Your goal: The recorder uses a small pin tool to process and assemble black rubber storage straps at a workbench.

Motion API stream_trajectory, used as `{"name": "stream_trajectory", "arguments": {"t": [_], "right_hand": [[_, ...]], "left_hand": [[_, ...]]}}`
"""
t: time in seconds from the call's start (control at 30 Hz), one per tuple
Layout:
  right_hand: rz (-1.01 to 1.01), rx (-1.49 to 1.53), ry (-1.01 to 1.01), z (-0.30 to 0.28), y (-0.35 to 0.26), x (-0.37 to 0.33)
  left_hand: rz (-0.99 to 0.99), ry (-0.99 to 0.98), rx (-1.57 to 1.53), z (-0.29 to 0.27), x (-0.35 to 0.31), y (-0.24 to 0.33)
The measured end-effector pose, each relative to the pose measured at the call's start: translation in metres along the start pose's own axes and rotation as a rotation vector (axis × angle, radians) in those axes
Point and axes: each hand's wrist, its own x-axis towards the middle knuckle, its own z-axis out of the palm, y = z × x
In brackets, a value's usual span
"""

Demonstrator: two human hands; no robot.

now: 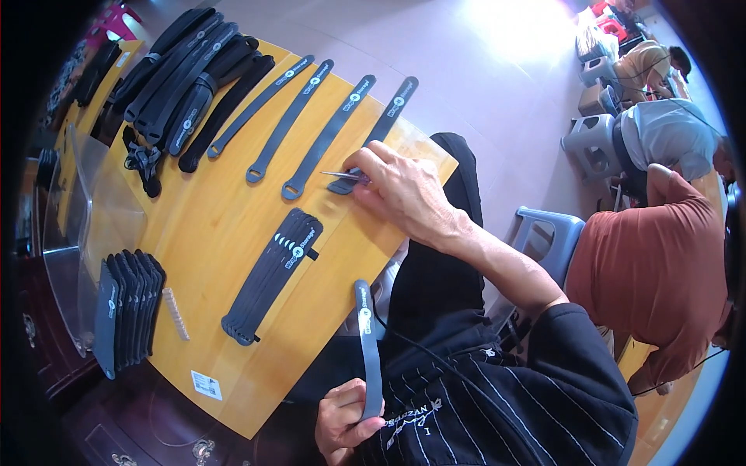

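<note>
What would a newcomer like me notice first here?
Probably the row of four dark straps across the yellow table, with the right hand holding a thin metallic tool at the rightmost one. Nearer the body, by the table's edge, the left hand grips a single strap. A black heap crowds the table's far left.

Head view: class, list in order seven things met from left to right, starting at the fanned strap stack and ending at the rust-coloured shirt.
Fanned strap stack, pale strip, white label, strap bundle, left hand, blue-grey stool, rust-coloured shirt.
</note>
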Motion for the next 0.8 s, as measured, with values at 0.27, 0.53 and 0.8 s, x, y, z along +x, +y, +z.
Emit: {"name": "stream_trajectory", "arguments": {"t": [0.27, 0.53, 0.8], "right_hand": [[-0.132, 0.131, -0.096, -0.010, -0.004, -0.003], [-0.570, 0.616, -0.622, -0.036, -0.069, -0.045], [-0.318, 0.546, -0.818, -0.026, -0.063, -0.033]], "left_hand": [[-0.040, -0.039, 0.076, -0.005, -0.007, 0.001], [0.063, -0.246, 0.226, -0.022, 0.016, 0.020], [-0.307, 0.231, 0.372, -0.052, -0.014, 0.023]]}}
